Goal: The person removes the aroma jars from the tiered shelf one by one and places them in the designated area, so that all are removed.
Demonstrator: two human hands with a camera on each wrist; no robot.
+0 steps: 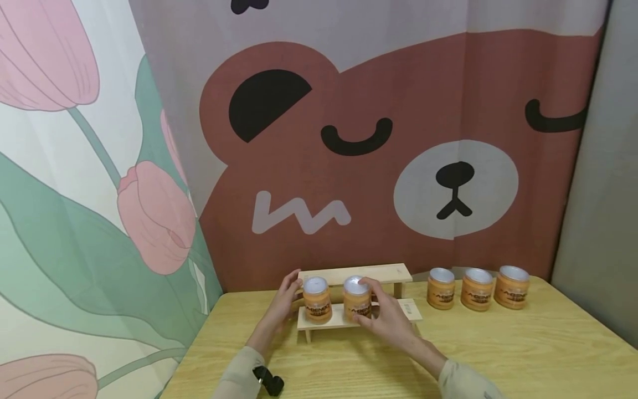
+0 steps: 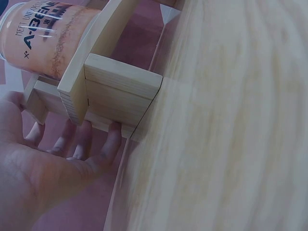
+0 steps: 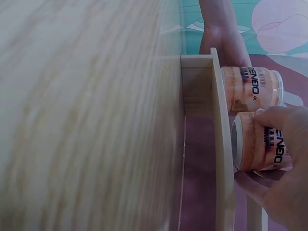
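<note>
A two-tier wooden stand [image 1: 355, 272] is on the table, its lower shelf in front of the upper one. An orange can with a silver top [image 1: 317, 306] stands at the left of the lower shelf. My right hand [image 1: 391, 318] grips a second orange can [image 1: 356, 302] between thumb and fingers over the middle of that shelf. In the right wrist view this can [image 3: 252, 142] is slightly tilted, its base just off the shelf edge. My left hand [image 2: 53, 163] touches the stand's left end with its fingertips, the fingers loosely bent and partly hidden behind the wood.
Three more orange cans stand in a row on the right of the table: a left one [image 1: 441, 289], a middle one [image 1: 477, 290] and a right one [image 1: 512, 288]. Behind the wooden table [image 1: 498, 354] hangs a bear-print curtain [image 1: 299, 166]; a tulip-print curtain [image 1: 60, 221] is on the left.
</note>
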